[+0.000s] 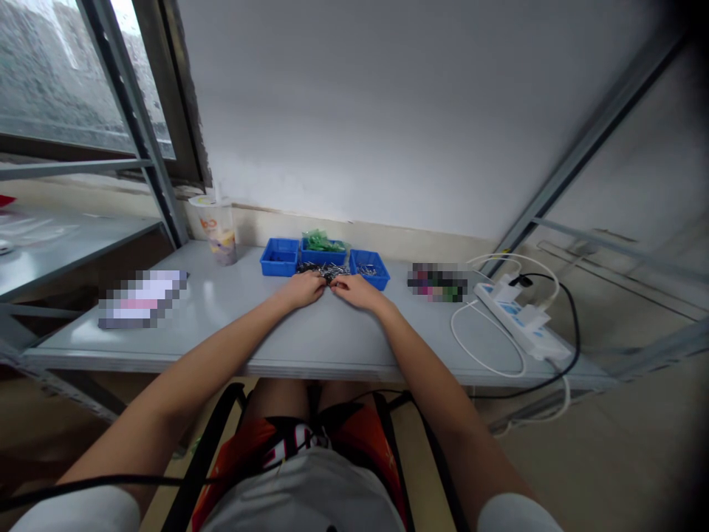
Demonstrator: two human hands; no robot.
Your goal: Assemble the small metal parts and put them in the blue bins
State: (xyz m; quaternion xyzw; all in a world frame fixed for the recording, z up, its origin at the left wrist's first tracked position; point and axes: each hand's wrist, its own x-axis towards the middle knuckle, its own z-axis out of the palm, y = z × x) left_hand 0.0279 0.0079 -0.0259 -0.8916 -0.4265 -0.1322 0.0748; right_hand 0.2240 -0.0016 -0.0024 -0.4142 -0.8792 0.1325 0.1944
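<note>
One pile of metal parts (326, 271) — both hands' fingers pinched on it — before three blue bins (280, 258).

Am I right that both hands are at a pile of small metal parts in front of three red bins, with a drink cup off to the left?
Not quite: the bins are blue, not red, as the head view shows. The rest holds: the left hand and right hand meet at the pile of small metal parts, and the drink cup stands to the left.

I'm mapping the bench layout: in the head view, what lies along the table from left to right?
Cup → left blue bin → middle bin with green parts → right blue bin → power strip.
</note>
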